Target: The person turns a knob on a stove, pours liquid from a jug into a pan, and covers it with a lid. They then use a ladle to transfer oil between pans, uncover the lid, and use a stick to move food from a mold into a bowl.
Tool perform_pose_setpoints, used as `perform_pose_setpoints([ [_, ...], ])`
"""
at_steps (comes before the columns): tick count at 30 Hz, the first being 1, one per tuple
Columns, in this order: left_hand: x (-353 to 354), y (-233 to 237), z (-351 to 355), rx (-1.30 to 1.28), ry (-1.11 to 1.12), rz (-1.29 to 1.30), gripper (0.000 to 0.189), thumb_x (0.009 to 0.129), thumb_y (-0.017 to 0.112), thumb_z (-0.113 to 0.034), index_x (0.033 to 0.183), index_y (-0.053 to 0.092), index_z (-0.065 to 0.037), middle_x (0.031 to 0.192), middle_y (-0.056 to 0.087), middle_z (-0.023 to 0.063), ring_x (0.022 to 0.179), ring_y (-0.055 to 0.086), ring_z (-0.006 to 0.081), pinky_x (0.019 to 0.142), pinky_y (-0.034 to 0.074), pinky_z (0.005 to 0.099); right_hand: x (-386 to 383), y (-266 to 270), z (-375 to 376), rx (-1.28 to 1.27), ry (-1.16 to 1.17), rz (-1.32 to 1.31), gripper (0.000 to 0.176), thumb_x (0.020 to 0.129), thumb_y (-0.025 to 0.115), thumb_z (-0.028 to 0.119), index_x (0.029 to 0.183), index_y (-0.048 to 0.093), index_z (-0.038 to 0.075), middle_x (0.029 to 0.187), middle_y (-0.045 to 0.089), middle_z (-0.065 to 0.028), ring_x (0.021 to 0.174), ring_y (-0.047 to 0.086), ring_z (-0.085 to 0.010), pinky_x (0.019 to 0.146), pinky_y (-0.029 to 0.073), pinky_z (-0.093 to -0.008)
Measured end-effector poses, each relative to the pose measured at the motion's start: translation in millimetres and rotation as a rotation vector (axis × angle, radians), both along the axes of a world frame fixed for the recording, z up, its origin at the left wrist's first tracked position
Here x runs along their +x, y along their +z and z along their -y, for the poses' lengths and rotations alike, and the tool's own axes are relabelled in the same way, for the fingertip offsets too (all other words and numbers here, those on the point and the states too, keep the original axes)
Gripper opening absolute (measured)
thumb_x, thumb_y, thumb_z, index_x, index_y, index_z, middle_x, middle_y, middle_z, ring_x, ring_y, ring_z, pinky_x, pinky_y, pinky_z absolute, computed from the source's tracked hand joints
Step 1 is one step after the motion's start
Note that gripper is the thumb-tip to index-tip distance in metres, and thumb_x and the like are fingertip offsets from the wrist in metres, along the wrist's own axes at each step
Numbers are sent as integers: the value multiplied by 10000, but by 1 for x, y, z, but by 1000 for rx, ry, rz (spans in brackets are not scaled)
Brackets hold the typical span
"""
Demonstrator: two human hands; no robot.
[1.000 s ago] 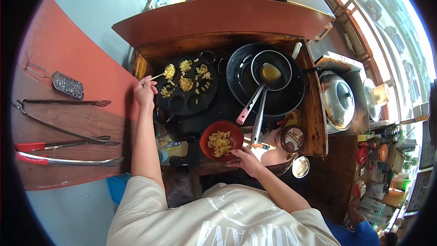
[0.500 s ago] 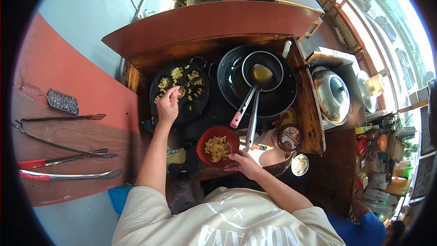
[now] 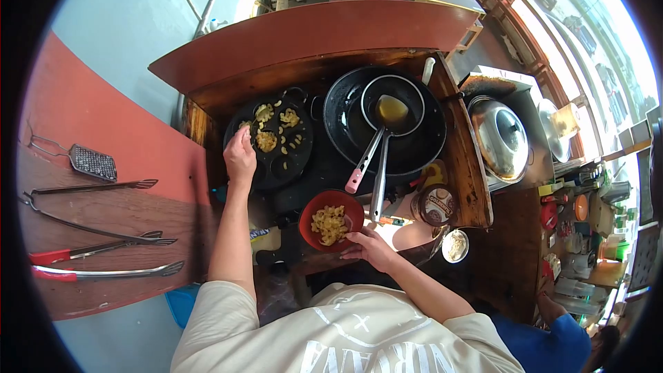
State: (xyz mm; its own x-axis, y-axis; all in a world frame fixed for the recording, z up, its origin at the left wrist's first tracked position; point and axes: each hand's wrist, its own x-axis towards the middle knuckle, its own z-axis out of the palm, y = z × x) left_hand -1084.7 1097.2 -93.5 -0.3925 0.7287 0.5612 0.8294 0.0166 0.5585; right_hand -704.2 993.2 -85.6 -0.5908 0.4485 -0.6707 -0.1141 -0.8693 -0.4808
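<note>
My left hand point(image 3: 239, 156) reaches over the left rim of a round black mould pan point(image 3: 277, 166), fingers closed on a spoon that the hand mostly hides. Yellow food pieces point(image 3: 266, 140) lie in several of the pan's cups and scattered on its surface. My right hand point(image 3: 369, 246) grips the near edge of a red bowl point(image 3: 345, 202) holding more yellow pieces, just in front of the stove.
A large black wok point(image 3: 421, 145) with a small ladle pan point(image 3: 392, 107) of oil sits right of the mould pan. A steel lidded pot point(image 3: 501, 139), a jar point(image 3: 436, 204) and a small bowl point(image 3: 456, 246) are farther right. Tongs point(image 3: 103, 238) and a grater point(image 3: 88, 161) lie at left.
My left hand swung from the pan's left side across its middle with the spoon, then drew back to the left rim. The right hand and red bowl stayed put.
</note>
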Motion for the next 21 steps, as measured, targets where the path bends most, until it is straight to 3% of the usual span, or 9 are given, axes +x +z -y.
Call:
perform_pose_setpoints([
  [2,1,5,-9,113,-53,-54,172,935,594,-41,1086,675,-34,932,699,181,877,675,364,757,540,424,-1,-4,1,-3,15,0,515,954,613,207,1385,402,20,1190,590,-132,897,672,-229,882,582,-386],
  [8,6,23,-24,-1,-318,-198,182,914,610,-23,1084,677,-24,843,665,181,826,626,379,729,507,452,-7,-7,5,11,37,8,493,957,608,204,1370,416,17,1191,589,-126,899,671,-214,878,582,-378],
  [10,6,26,-16,-13,-318,-206,180,918,617,-30,1084,683,-9,890,688,179,826,654,357,725,523,421,-7,-9,6,3,36,4,493,957,607,202,1371,415,16,1192,589,-126,897,670,-212,880,582,-379],
  [12,10,26,5,139,-171,49,165,951,606,-66,1072,692,6,905,711,166,783,689,290,704,536,368,-6,-10,7,-5,33,0,493,958,605,199,1372,413,15,1194,588,-126,896,669,-211,881,582,-380],
  [14,8,24,38,6,-93,359,227,1016,562,-159,1071,695,16,785,697,76,682,620,103,650,506,266,-4,-8,5,5,28,12,497,957,604,201,1375,408,17,1204,575,-127,897,665,-208,883,582,-382],
  [17,1,7,64,-44,-166,453,239,1021,555,-171,1070,695,17,771,688,53,667,583,78,634,491,251,-1,-8,4,8,-18,11,488,954,618,190,1355,423,-8,1157,606,-136,892,677,-230,885,585,-404],
  [21,2,2,44,-83,-171,366,240,1020,552,-177,1092,688,6,769,688,62,651,586,92,626,489,257,-3,-9,2,6,6,0,516,957,602,200,1391,391,16,1214,550,-126,903,659,-207,883,583,-385],
])
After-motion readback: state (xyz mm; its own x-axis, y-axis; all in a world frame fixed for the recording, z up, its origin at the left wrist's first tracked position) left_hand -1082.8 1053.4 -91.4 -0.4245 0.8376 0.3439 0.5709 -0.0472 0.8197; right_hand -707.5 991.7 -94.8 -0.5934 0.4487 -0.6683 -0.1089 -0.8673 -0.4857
